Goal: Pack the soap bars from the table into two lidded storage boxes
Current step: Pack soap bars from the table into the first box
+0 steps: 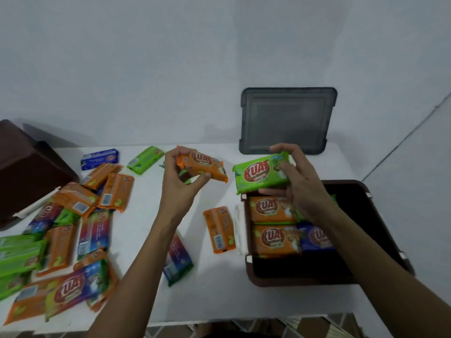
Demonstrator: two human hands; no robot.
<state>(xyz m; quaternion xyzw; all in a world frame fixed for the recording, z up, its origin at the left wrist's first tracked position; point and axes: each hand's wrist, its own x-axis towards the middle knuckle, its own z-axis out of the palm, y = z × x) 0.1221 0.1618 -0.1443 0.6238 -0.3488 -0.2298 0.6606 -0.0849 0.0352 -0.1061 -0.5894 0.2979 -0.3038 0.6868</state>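
White wall rose behind a white table (214, 289), and a dark lid (285, 120) leaned upright against that wall. At the far left stood a brown box (24, 167), not yet in use as far as could be seen. A second brown box (251, 274) sat open on the right, just below the lid. To the left, a loose heap of soap bars (73, 240) covered the table, well apart from the open box.

Inside the open box, two orange bars (271, 208) lay side by side along the left wall with a blue bar (316, 236) next to them. The near part looked dark and unfilled.

The right hand (300, 184) gripped a green bar (258, 174) by its right end, above the box's far left corner. Its long axis ran left to right, matching the packed bars. The free space lay below it and toward the person, so this hand seemed best placed to set a bar down next.

The left hand (178, 186) pinched an orange bar (202, 164) over the middle of the table, left of the box. It was the farther of the two.
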